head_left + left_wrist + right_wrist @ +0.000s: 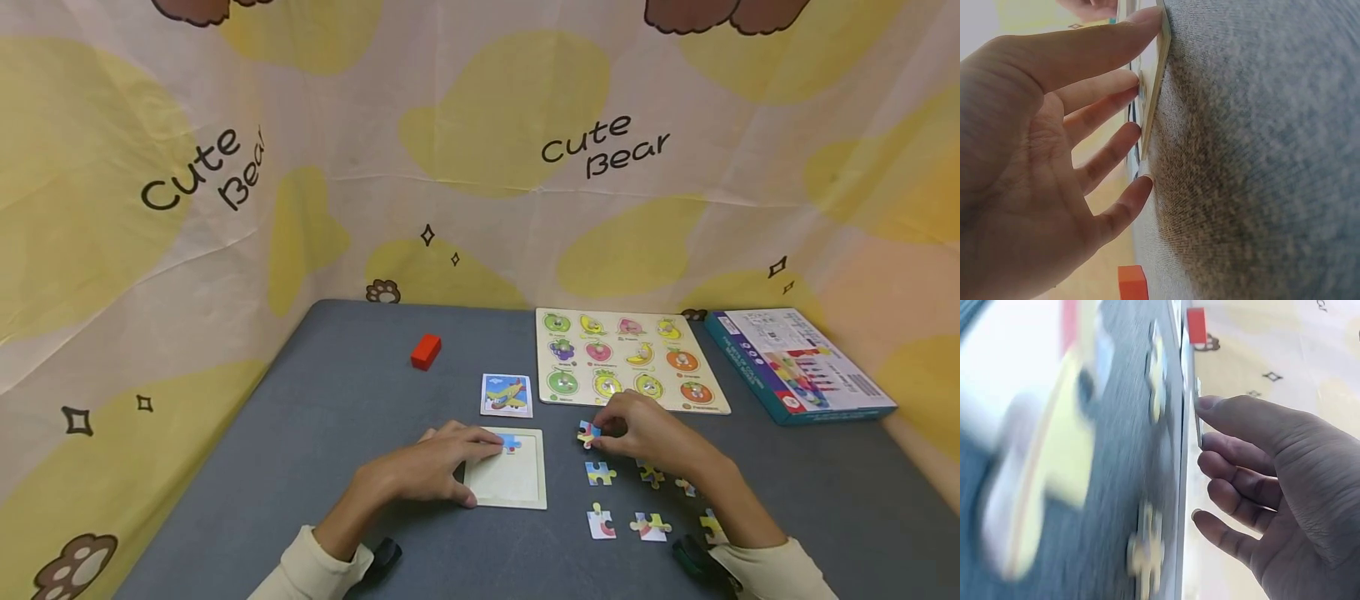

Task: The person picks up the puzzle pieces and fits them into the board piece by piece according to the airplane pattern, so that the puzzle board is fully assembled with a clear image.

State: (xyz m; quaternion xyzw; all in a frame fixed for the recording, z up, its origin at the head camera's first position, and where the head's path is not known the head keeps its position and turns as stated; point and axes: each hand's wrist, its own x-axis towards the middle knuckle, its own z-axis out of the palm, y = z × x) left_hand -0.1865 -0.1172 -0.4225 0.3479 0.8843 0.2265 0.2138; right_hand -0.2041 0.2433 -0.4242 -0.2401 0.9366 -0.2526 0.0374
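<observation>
A shallow pale puzzle tray lies in front of me, with one blue jigsaw piece in its top part. My left hand rests on the tray's left side, fingers extended. Its thumb touches the tray edge in the left wrist view, and some fingertips meet the tray near the blue piece. To the right, my right hand pinches a multicoloured jigsaw piece between thumb and fingers. That piece is seen edge-on, raised off the table, in the right wrist view.
Several loose jigsaw pieces lie below the right hand, some partly hidden by the forearm. An airplane picture card sits behind the tray. Farther back are a red block, a fruit board and a teal box.
</observation>
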